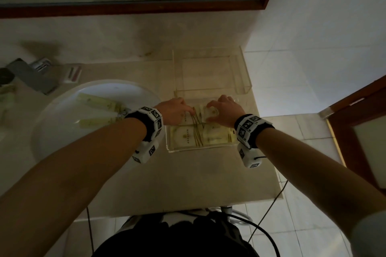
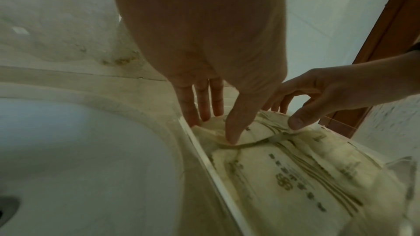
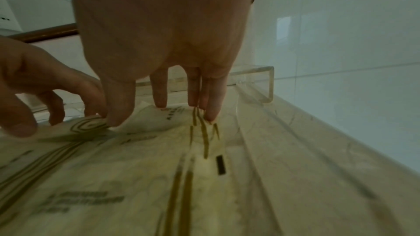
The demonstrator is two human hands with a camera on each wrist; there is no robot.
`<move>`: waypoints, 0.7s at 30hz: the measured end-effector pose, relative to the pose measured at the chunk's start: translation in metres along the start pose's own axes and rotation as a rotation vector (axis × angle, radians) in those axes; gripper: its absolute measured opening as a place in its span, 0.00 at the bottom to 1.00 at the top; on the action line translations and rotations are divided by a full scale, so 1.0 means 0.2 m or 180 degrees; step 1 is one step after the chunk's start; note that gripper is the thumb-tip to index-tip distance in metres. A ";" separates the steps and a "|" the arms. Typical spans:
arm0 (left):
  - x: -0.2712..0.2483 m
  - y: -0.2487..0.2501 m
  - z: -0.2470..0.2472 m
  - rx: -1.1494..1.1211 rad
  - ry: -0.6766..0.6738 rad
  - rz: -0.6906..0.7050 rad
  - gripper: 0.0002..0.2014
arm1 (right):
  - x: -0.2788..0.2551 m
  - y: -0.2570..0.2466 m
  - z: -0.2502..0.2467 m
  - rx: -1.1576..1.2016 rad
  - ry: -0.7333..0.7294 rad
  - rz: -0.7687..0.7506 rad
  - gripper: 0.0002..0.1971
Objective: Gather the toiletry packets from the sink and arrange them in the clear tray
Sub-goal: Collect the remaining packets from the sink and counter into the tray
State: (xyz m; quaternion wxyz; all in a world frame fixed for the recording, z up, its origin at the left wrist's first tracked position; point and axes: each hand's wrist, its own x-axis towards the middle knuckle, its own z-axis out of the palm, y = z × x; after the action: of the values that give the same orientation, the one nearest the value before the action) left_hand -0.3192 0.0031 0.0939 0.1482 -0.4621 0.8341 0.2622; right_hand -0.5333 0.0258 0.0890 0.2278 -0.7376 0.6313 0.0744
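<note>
**A:** Ok so where are your hands at right now?

**B:** Both of yours are inside the clear rectangular acrylic tray (image 1: 242,73), at its near end. Your left hand (image 1: 174,110) has its fingers straight and pressing down on a cream paper packet with gold stripes (image 1: 195,115); in the left wrist view the thumb tip (image 2: 232,137) is planted right on it. Your right hand (image 1: 226,110) is beside it on the same packet, fingers (image 3: 160,94) pointing down with the tips touching the paper, thumb close against your left fingers.

**A:** Pinching or just pressing?

**B:** Left looks like plain pressing. For the right I can't tell if the thumb actually grips the packet's edge or just rests there.

**A:** And the rest of the packets?

**B:** 2 more cream packets (image 1: 198,136) lie flat side by side in the tray, nearer to you than the 1 under your hands. To the left of the tray, the round white sink basin (image 1: 54,131) holds 2 long pale yellow packets (image 1: 100,102), partly hidden behind your left wrist. The far part of the tray shows only bare bottom.
</note>
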 end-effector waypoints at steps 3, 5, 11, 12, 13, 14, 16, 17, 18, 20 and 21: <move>-0.01 0.00 0.01 0.0041 0.0021 -0.0035 0.28 | 0.00 -0.04 0.01 -0.0028 -0.0022 0.0125 0.33; -0.02 0.01 0.01 0.0024 0.0062 -0.0062 0.30 | 0.01 -0.06 0.02 -0.0033 -0.0004 0.0206 0.35; -0.02 0.00 0.03 0.0050 0.0138 -0.0149 0.26 | 0.02 -0.09 0.03 0.0023 0.0044 0.0357 0.38; -0.02 0.00 0.03 0.0069 0.0144 -0.0158 0.26 | 0.03 -0.10 0.03 0.0050 0.0048 0.0382 0.38; -0.03 0.00 0.03 0.0090 0.0143 -0.0163 0.26 | 0.02 -0.10 0.03 0.0069 0.0054 0.0400 0.38; -0.03 0.00 0.03 0.0093 0.0146 -0.0163 0.26 | 0.02 -0.10 0.03 0.0060 0.0050 0.0401 0.38; -0.03 0.00 0.03 0.0051 0.0145 -0.0184 0.26 | 0.03 -0.10 0.03 -0.0029 0.0016 0.0355 0.36; -0.03 0.01 0.03 0.0041 0.0143 -0.0192 0.26 | 0.03 -0.10 0.04 -0.0083 0.0006 0.0316 0.36; -0.03 0.01 0.03 0.0041 0.0142 -0.0196 0.27 | 0.02 -0.09 0.04 -0.0124 0.0004 0.0280 0.35; -0.04 0.01 0.03 0.0036 0.0146 -0.0197 0.27 | 0.02 -0.08 0.05 -0.0143 0.0022 0.0236 0.34; -0.04 0.01 0.03 0.0031 0.0151 -0.0194 0.27 | 0.01 -0.08 0.06 -0.0134 0.0041 0.0227 0.34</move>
State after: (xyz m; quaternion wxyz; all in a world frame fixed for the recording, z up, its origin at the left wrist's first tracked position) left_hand -0.3174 0.0132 0.0934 0.1385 -0.4927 0.8242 0.2424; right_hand -0.5147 0.0301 0.0816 0.2054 -0.7197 0.6570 0.0909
